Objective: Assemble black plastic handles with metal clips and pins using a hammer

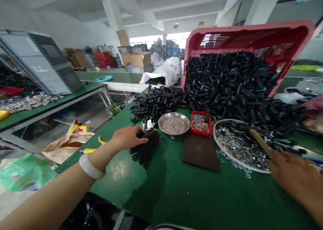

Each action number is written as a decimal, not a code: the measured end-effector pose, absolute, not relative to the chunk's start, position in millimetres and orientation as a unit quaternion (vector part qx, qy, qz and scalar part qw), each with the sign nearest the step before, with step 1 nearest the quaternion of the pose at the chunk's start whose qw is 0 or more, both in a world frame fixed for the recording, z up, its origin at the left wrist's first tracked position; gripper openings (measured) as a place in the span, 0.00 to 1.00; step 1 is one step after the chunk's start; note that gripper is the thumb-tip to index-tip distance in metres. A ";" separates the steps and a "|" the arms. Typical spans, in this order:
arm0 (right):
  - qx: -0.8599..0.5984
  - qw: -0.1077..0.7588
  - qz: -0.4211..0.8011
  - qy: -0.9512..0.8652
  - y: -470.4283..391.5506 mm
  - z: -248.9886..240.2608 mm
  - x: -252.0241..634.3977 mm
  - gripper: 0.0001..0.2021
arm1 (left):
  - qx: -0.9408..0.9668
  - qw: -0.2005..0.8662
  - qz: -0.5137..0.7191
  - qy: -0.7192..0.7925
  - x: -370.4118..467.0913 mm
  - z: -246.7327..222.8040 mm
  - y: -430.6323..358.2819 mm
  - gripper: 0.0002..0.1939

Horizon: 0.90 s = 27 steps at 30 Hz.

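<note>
My left hand (128,137) reaches over a bundle of black parts (146,149) on the green table, its fingers at the bundle's upper end. Whether it grips a part is hard to tell. On the right, my right hand (292,171) is closed round a hammer (259,141) with a wooden handle, whose dark head lies over a round tray (217,140) of metal hardware. Between the hands are a steel bowl (174,124) of small metal pieces, a red box (201,123) of small pins and a dark square pad (201,152).
Behind the bowls, a tipped red crate (247,29) spills black parts (227,78) across the table. Yellow-handled pliers (91,150) lie left of my left forearm. A grey crate (50,63) leans on another table at the left. A white sack (169,71) stands at the back.
</note>
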State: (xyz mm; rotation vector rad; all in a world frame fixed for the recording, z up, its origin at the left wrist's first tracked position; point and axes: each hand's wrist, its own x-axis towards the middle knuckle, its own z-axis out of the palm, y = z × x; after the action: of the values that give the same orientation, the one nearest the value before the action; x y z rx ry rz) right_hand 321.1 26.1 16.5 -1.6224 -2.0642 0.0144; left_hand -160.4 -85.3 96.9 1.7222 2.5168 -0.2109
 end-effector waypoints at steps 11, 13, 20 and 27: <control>-0.376 0.089 0.730 -0.564 -19.9 4.3 11.2 0.37 | 0.442 0.309 0.117 0.834 -241.6 65.7 -73.0 0.37; -0.393 0.080 0.745 -0.533 -15.1 2.1 -9.3 0.39 | 0.375 0.436 0.132 0.807 -253.1 47.4 -73.9 0.40; -0.441 0.079 0.768 -0.458 -12.1 2.4 -34.1 0.36 | 0.327 0.637 0.242 0.655 -222.9 13.7 -63.5 0.36; -0.361 0.194 0.778 -0.476 -34.5 15.8 -38.3 0.28 | 0.380 0.496 0.416 0.660 -182.7 27.3 -99.0 0.33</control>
State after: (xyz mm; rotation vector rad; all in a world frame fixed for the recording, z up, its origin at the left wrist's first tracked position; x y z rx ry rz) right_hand -38.3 -34.5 15.8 -1.0132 -1.3340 2.1819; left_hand -182.7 -99.0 27.3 0.9207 1.6000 1.0089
